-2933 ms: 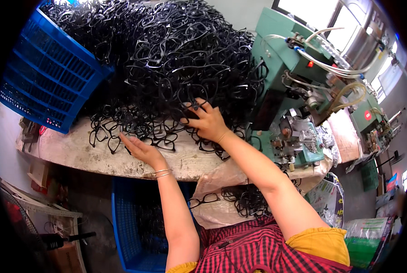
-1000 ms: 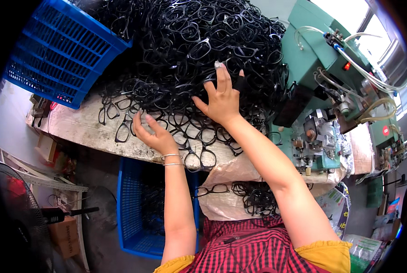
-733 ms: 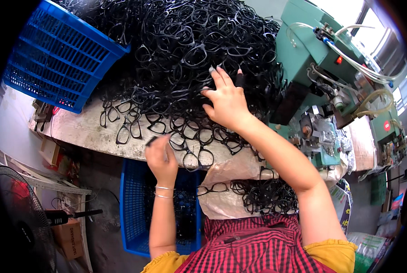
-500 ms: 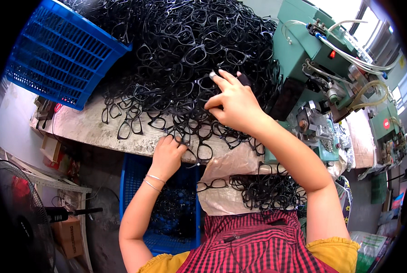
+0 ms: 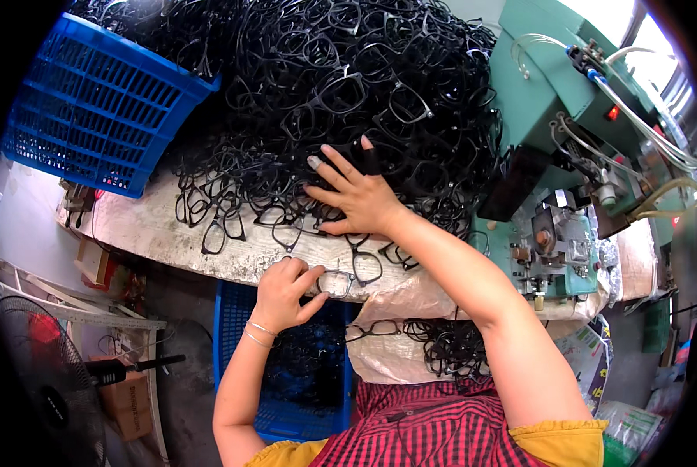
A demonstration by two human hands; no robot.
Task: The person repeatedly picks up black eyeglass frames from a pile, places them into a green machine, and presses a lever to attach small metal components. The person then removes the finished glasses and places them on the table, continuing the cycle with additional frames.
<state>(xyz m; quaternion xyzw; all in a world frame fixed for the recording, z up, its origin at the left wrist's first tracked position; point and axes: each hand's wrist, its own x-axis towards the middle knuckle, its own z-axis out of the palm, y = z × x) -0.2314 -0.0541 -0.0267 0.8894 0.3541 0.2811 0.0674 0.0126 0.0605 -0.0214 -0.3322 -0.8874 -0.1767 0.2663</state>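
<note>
My right hand [image 5: 360, 202] lies spread over the front of a large heap of black eyeglass frames [image 5: 286, 78], palm down. One of its fingers has a pale wrap at the tip, another a dark cover. At the table's front edge is my left hand [image 5: 282, 296], wearing thin bangles. Its index finger and thumb stand apart beside a single eyeglass frame [image 5: 335, 283], the index fingertip at its rim; no firm grip shows. Another loose frame [image 5: 366, 266] lies just right of that one. What is under my right palm is hidden.
A blue crate [image 5: 103, 105] tilts at the left of the worn table [image 5: 161, 233]. Below the edge stands a blue bin [image 5: 302, 420] with dark pieces in it. More frames [image 5: 450, 342] rest on brown paper by my lap. A green machine [image 5: 551, 226] stands right, a fan [image 5: 49, 381] left.
My right hand has moved left and nearer, its fingers spreading out. The left hand has shifted slightly down, its thumb and index finger now apart. The view has moved a little.
</note>
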